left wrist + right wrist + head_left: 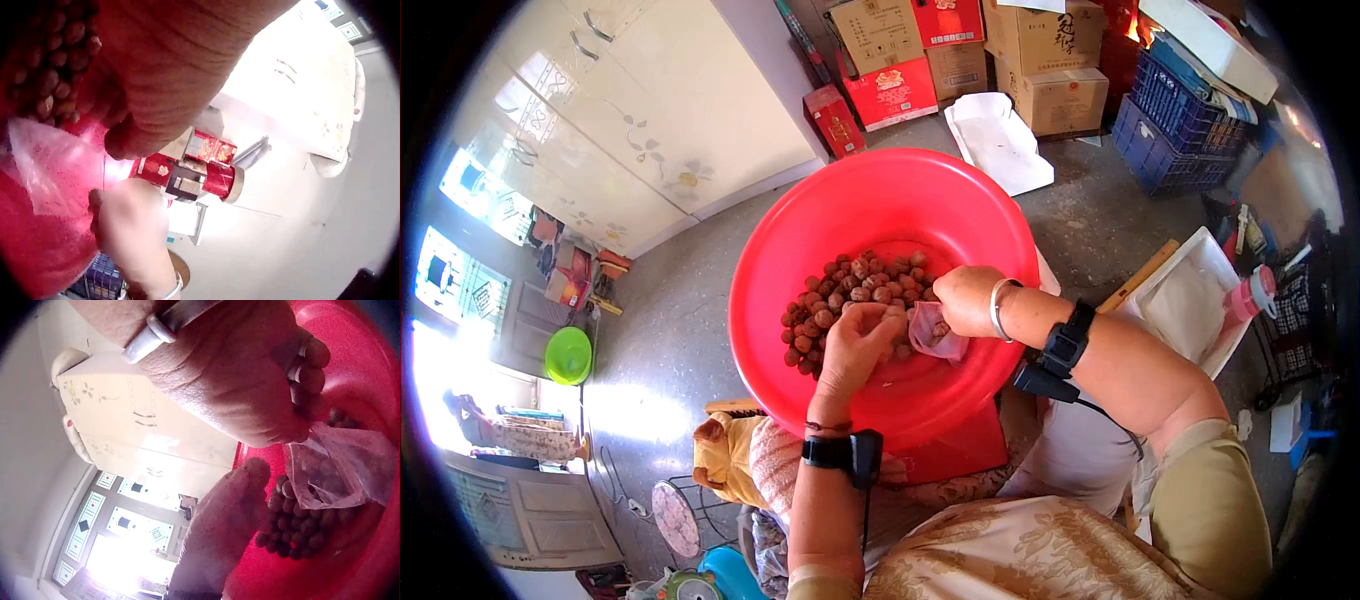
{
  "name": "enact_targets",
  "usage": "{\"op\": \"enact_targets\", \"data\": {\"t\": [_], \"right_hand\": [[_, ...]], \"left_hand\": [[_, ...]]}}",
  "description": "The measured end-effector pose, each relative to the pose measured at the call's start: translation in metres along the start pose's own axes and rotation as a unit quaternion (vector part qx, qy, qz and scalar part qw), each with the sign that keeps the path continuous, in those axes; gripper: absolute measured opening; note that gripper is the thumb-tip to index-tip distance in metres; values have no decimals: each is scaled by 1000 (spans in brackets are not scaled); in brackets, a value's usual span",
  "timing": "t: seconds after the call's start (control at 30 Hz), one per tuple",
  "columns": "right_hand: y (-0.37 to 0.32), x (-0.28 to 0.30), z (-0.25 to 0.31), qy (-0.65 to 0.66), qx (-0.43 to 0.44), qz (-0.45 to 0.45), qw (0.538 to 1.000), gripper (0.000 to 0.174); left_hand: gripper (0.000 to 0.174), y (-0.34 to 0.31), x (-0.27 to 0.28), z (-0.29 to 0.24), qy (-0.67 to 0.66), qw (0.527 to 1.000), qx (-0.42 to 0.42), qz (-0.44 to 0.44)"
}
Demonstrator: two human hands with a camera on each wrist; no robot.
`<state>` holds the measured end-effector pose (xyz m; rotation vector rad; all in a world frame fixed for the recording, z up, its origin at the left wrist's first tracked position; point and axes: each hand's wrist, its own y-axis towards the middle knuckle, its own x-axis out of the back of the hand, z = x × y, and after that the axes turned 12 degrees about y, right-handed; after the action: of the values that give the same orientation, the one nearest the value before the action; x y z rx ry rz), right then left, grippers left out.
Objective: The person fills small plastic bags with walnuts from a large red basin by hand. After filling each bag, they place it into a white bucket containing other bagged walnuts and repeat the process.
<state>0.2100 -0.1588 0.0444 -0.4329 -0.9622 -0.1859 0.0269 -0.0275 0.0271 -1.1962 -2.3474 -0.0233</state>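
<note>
A wide red plastic basin (785, 235) holds a heap of round, rough brown nuts that look like walnuts (860, 285). My right hand (970, 300) is over the basin's right side, its curled fingers gripping the top of a translucent pink bag (937, 335). The bag hangs over the nuts in the right wrist view, with a few pale shapes inside it. Left of the bag, my left hand (860, 345) is low over the nuts with bent fingers, thumb near the fingertips. Whether it holds a nut I cannot tell.
Cardboard boxes (1050, 45) and red cartons (890, 90) are stacked beyond the basin. A white foam tray (1000, 145) lies on the floor before them. Blue crates (1165, 140) stand at the back right, a white cabinet (650, 90) at the left. A green bowl (568, 356) is farther left.
</note>
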Motion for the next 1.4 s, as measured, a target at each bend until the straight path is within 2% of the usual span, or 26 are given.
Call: {"op": "enact_targets", "data": {"t": [0.1, 0.13, 0.2, 0.27, 0.33, 0.37, 0.4, 0.5, 0.57, 0.67, 0.8, 0.87, 1.0, 1.07, 1.1, 1.17, 1.2, 1.23, 1.27, 1.4], "right_hand": [[-3, 2, 4, -2, -1, 2, 1000, 23], [-5, 5, 5, -3, 1, 1, 1000, 23], [-12, 13, 11, 8, 10, 18, 1000, 22], [-8, 7, 8, -3, 14, 9, 1000, 21], [-6, 4, 5, -15, 13, -2, 1000, 21], [-5, 4, 3, -12, 12, -2, 1000, 21], [-5, 3, 2, -9, 11, -2, 1000, 21], [-5, 3, 0, -6, 14, 0, 1000, 21], [-5, 2, 1, -7, 13, -2, 1000, 21], [-6, 4, 3, -14, 10, -4, 1000, 22], [-4, 3, 3, -15, 14, -2, 1000, 22], [-3, 2, 2, -13, 15, -4, 1000, 22], [-2, 0, 1, -8, 10, -16, 1000, 22], [-1, 1, 2, -8, 7, -14, 1000, 22], [-1, 1, 2, -9, 4, -11, 1000, 22], [-1, 0, 1, -8, 6, -11, 1000, 22], [-1, 0, 1, -7, 8, -11, 1000, 22], [-1, 0, 1, -7, 9, -11, 1000, 22], [-1, 0, 1, -7, 10, -9, 1000, 22], [-2, 1, 3, -8, 4, -3, 1000, 22]], "left_hand": [[28, 7, -20, 7, 22, 992, -123, 18], [28, 9, -23, 11, 23, 992, -124, 17], [30, 6, -22, 4, 182, 970, -157, -18], [28, 8, -17, 8, 197, 968, -153, -30], [25, 15, -10, 27, 224, 946, -209, -105], [23, 23, -4, 40, 231, 952, -167, -111], [22, 24, 8, 41, 273, 933, -188, -136], [19, 38, 38, 54, 334, 916, -139, -175], [22, 48, 54, 68, 366, 906, -100, -187], [26, 54, 60, 81, 404, 888, -97, -198], [30, 64, 60, 95, 435, 882, -79, -166], [32, 67, 62, 99, 480, 863, -79, -136], [32, 74, 62, 107, 477, 867, -61, -131], [28, 81, 60, 109, 437, 875, -47, -203], [28, 81, 62, 107, 437, 875, -47, -203], [24, 82, 65, 103, 285, 928, 68, -231], [24, 82, 66, 103, 285, 928, 68, -231], [24, 82, 66, 103, 97, 969, 81, -212], [24, 82, 66, 104, -95, 974, 90, -185], [29, 87, 62, 115, -91, 984, 51, -141]]}}
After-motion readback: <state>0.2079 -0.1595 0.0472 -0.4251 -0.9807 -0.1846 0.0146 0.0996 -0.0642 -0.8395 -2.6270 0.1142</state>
